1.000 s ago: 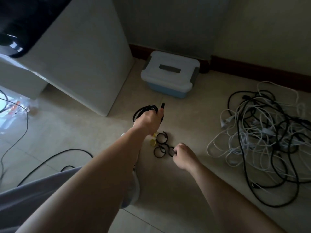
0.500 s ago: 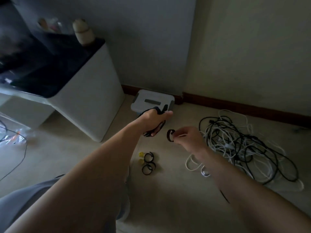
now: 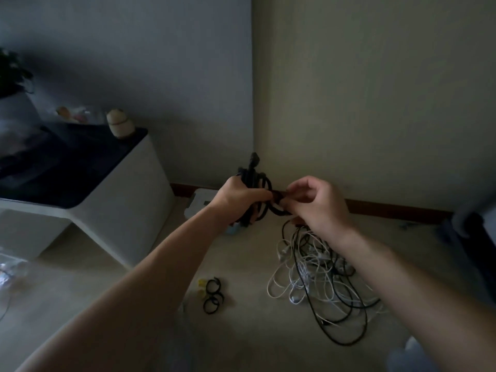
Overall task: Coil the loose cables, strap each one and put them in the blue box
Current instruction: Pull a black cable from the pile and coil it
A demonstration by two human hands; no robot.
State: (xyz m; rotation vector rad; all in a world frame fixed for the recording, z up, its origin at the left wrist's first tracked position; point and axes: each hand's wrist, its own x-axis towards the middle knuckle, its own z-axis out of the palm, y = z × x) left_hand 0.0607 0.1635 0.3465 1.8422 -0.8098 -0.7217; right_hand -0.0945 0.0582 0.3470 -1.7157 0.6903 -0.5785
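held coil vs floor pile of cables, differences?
The coil is wound in loops; the pile is a loose tangle. The coil is gripped in the left hand; the pile lies on the floor. The coil is black; the pile mixes black and white. Both include black cable.

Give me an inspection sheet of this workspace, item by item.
Surface: pale floor, dimly lit.
Job's things: coiled black cable held up; black strap against it; blue box by the wall, lid on, partly hidden by the left arm; spare straps on the floor.
Clutter: yellow pieces beside the spare straps.
Grippers: left hand grips the cable; right hand pinches the strap.
Cables: black-and-white tangle loose on the floor.
Surroundings: white cabinet at left; baseboard along the wall.
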